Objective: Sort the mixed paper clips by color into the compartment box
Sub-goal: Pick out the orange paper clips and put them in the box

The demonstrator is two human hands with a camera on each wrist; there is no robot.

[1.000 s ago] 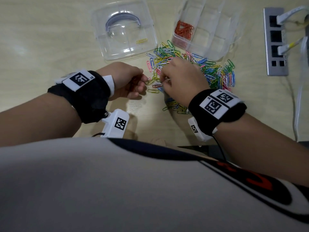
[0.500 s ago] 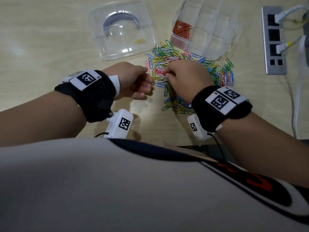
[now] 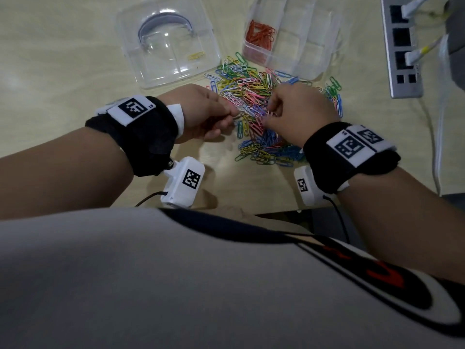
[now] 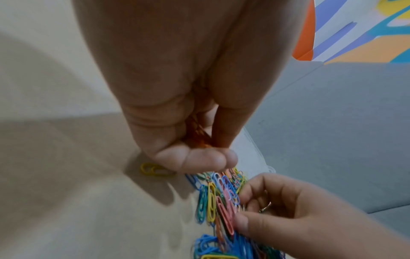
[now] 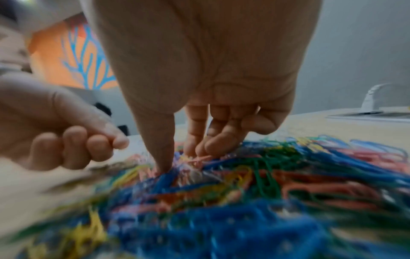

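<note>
A heap of mixed coloured paper clips (image 3: pixel 261 102) lies on the table. Behind it stands the clear compartment box (image 3: pixel 309 54), with red clips (image 3: pixel 260 34) in its near left compartment. My left hand (image 3: pixel 226 119) rests at the heap's left edge. In the left wrist view its curled fingers (image 4: pixel 206 157) hold a small bunch of red clips (image 4: pixel 198 138) against the palm. My right hand (image 3: pixel 270 114) is over the middle of the heap. Its thumb (image 5: pixel 164 164) and fingertips (image 5: pixel 197 149) dig in and pinch a salmon-red clip (image 4: pixel 224 213).
The box's clear lid (image 3: pixel 168 41) lies at the back left with one yellow clip (image 3: pixel 196 55) on it. A lone yellow clip (image 4: pixel 153 169) lies by my left hand. A power strip (image 3: pixel 402 51) and a white cable (image 3: pixel 437 137) are on the right. The table's near edge (image 3: pixel 251 210) is close.
My right hand has moved from the heap's near left edge farther into its middle. The left hand has followed beside it, still gripping its clips.
</note>
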